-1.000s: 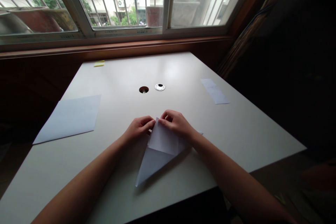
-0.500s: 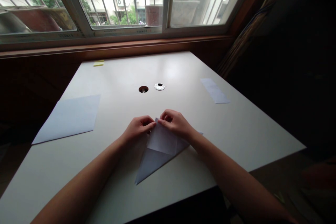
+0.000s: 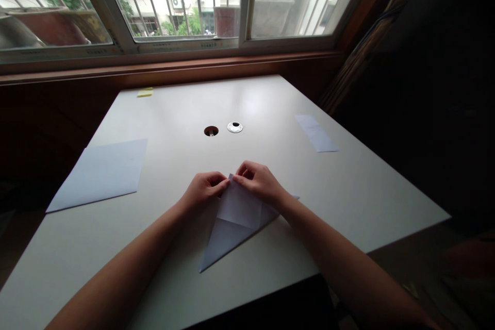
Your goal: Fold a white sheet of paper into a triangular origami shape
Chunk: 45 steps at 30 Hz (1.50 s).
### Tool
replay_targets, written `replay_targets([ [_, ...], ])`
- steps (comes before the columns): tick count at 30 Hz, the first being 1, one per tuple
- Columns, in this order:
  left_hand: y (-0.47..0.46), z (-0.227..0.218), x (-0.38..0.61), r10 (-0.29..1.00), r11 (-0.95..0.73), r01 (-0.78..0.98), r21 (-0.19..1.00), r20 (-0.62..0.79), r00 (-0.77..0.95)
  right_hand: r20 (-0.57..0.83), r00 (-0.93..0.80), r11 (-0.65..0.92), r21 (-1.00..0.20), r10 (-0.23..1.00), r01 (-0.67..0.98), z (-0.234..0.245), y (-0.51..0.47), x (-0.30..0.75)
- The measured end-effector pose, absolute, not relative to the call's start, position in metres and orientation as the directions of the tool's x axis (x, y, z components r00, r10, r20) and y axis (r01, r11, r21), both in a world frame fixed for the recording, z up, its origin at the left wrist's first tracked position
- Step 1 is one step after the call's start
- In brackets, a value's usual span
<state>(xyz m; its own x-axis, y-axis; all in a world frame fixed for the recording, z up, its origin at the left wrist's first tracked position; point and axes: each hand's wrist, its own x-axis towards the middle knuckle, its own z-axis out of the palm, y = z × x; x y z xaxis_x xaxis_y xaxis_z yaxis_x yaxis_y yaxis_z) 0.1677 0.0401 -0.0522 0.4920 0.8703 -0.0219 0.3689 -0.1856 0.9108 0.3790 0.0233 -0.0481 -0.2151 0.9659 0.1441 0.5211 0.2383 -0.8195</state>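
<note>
A folded sheet of white paper (image 3: 236, 219) lies in front of me, creased into a triangle with a smaller flap on top. Its upper tip points away from me, and one long corner reaches toward the near edge. At the tip, my left hand (image 3: 204, 187) pinches the left side between thumb and fingers. My right hand (image 3: 257, 180) grips the same tip from the right, thumb on top, its wrist over part of the paper. The two thumbs almost meet there. Some fingertips are hidden behind the tip.
On the white table (image 3: 174, 139) a large paper sheet (image 3: 102, 172) lies left and a paper strip (image 3: 317, 133) right. Farther back are a cable hole (image 3: 211, 131), a round silver grommet (image 3: 234, 127) and yellow sticky notes (image 3: 145, 92). A barred window (image 3: 185, 0) stands behind.
</note>
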Motion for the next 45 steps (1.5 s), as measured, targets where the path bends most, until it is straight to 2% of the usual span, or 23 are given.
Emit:
replay_targets([
  [9,0.040,-0.054,0.168,0.875,-0.249,0.414,0.876,0.020,0.483,0.134,-0.204,0.219,-0.848,0.970,0.484,-0.048,0.022,0.378],
  [16,0.039,-0.054,0.169,0.886,-0.265,0.430,0.863,0.043,0.462,0.106,-0.203,0.171,-0.926,0.973,0.336,-0.049,0.024,0.379],
  [21,0.038,-0.053,0.169,0.882,-0.282,0.432,0.857,0.053,0.469,0.053,-0.240,0.153,-0.895,0.969,0.418,-0.048,0.025,0.380],
  [26,0.040,-0.054,0.169,0.880,-0.274,0.441,0.855,0.038,0.473,0.067,-0.234,0.165,-0.888,0.970,0.430,-0.044,0.024,0.378],
  [29,0.041,-0.054,0.167,0.877,-0.238,0.393,0.888,0.022,0.481,0.090,-0.168,0.154,-0.894,0.982,0.422,-0.042,0.026,0.383],
  [33,0.042,-0.049,0.161,0.828,-0.083,0.185,0.979,-0.035,0.560,0.094,0.003,0.086,-0.928,0.996,0.361,-0.044,0.033,0.402],
  [39,0.047,-0.046,0.146,0.749,0.124,-0.040,0.991,-0.067,0.660,0.092,0.208,0.053,-0.981,0.974,0.186,-0.049,0.044,0.435],
  [41,0.048,-0.046,0.143,0.713,0.132,-0.060,0.989,-0.053,0.699,0.090,0.248,0.053,-0.987,0.965,0.151,-0.049,0.045,0.441],
  [45,0.048,-0.043,0.142,0.635,0.060,0.047,0.997,-0.074,0.769,0.050,0.269,0.026,-0.996,0.962,0.090,-0.049,0.046,0.444],
])
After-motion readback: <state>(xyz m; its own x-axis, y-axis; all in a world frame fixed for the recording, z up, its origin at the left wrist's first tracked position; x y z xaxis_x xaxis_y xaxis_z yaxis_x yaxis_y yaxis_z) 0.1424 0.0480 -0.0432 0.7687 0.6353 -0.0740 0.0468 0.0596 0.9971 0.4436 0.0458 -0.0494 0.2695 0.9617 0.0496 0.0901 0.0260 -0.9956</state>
